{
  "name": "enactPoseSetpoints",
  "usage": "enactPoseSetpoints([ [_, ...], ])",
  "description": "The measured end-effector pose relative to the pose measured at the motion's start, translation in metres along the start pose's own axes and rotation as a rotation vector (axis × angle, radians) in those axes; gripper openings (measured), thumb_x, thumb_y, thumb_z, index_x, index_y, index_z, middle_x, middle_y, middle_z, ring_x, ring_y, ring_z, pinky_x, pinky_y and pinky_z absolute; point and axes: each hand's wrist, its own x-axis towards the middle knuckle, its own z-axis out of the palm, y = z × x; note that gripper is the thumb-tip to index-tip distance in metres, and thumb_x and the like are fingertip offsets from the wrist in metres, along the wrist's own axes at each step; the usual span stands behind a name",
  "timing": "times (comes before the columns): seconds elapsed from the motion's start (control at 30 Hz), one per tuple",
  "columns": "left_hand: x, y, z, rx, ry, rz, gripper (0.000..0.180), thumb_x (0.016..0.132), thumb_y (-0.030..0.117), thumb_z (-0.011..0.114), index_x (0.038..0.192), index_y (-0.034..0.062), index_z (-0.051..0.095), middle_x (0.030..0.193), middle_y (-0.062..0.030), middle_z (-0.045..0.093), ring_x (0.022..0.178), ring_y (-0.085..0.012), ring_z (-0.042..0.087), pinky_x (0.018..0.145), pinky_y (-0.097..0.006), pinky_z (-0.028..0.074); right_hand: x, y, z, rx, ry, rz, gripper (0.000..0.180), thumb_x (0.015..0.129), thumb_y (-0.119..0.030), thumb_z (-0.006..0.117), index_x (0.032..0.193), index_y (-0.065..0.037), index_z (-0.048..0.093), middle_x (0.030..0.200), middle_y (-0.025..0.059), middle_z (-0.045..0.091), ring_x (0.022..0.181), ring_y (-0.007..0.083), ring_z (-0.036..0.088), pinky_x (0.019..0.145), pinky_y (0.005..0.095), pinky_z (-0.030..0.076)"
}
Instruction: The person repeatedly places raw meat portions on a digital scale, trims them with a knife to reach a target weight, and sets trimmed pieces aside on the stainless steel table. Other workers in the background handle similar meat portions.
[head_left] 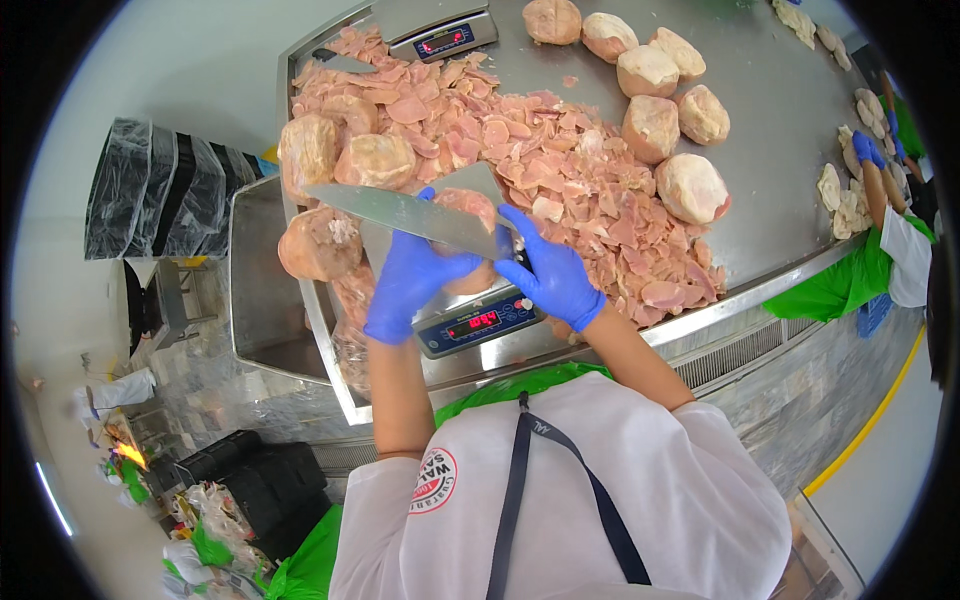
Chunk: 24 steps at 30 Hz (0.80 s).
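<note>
A bagged portion of sliced meat (468,215) sat on the digital scale (478,325) at the near edge of the steel table (790,150), gripped between both gloved hands; furthest left, black wrapped bins (160,185) stood on the floor, and a steel tray (262,290) hung off the table's side; round bagged meat lumps (320,243) lay along the table's left edge; the left hand (410,285), in a blue glove, was clasped around the portion from the left; a broad knife (400,212) lay slanted across the portion, its handle in the right hand (553,275), which was clenched on it while pressing the portion's right side; loose pink meat slices (560,170) covered the table beyond; a second scale (442,30) stood at the far edge; further right lay more lumps (690,188); at the far right a co-worker's gloved hand (866,150) rested by pale pieces (840,195).
</note>
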Motion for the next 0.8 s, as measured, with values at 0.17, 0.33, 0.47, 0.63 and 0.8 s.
enactPoseSetpoints([
  [0.17,0.001,0.001,-0.001,0.182,0.013,0.066,0.105,0.066,0.021,0.09,0.15,-0.0018,0.032,0.143,-0.0174,0.045,0.135,-0.0272,0.044,0.114,-0.038,0.036,0.016,-0.006,-0.001,0.211,-0.041,0.047,0.073,0.098,-0.049,0.057,0.153,-0.007,0.032,0.093,0.0206,0.068,0.085,0.0354,0.068,0.075,0.0439,0.053],
  [0.33,0.005,-0.009,-0.014,0.334,-0.095,0.194,0.111,0.058,0.035,0.089,0.147,-0.0052,0.035,0.145,-0.0249,0.038,0.138,-0.0376,0.039,0.116,-0.043,0.034,0.003,0.014,-0.011,0.569,-0.199,0.059,0.07,0.101,-0.043,0.054,0.153,-0.003,0.032,0.145,0.0207,0.051,0.132,0.0292,0.052,0.108,0.0379,0.041],
  [0.47,0.011,0.003,-0.015,0.493,-0.2,0.186,0.114,0.058,0.035,0.089,0.15,-0.0035,0.033,0.147,-0.0261,0.036,0.14,-0.0399,0.036,0.117,-0.045,0.032,0.016,0.015,-0.003,0.555,-0.082,0.018,0.068,0.101,-0.043,0.055,0.153,-0.003,0.035,0.139,0.0196,0.056,0.13,0.0253,0.053,0.109,0.0357,0.04],
  [0.63,0.016,0.01,-0.014,0.503,-0.184,0.212,0.118,0.061,0.037,0.09,0.152,-0.0032,0.028,0.148,-0.0266,0.035,0.141,-0.0404,0.034,0.117,-0.046,0.033,0.039,0.01,-0.015,0.663,-0.139,0.117,0.068,0.1,-0.045,0.057,0.151,-0.003,0.041,0.135,0.0199,0.06,0.127,0.0237,0.056,0.107,0.0358,0.042],
  [0.8,0.01,-0.002,0.013,0.459,0.158,0.134,0.125,0.059,0.042,0.094,0.153,-0.0044,0.025,0.146,-0.0267,0.038,0.137,-0.0405,0.039,0.115,-0.046,0.035,0.012,0.021,0.01,0.411,0.029,0.015,0.068,0.1,-0.043,0.056,0.155,-0.011,0.034,0.129,0.0222,0.064,0.115,0.0302,0.064,0.099,0.0388,0.047],
])
